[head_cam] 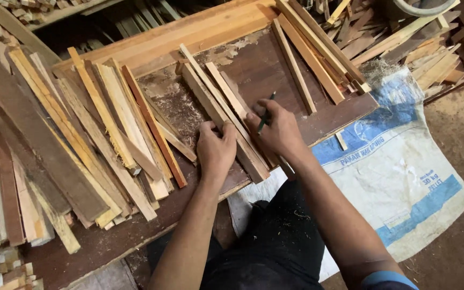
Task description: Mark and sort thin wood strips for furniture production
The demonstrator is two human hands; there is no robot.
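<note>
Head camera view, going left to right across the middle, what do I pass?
Pile of wood strips → left hand → wood slats under the hands → right hand holding a pencil → white and blue sack.

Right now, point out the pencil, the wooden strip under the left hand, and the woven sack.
pencil point(265, 115), head view, mid-shaft.
wooden strip point(205, 96), head view, upper bare part.
woven sack point(404, 172), head view, white middle.
</note>
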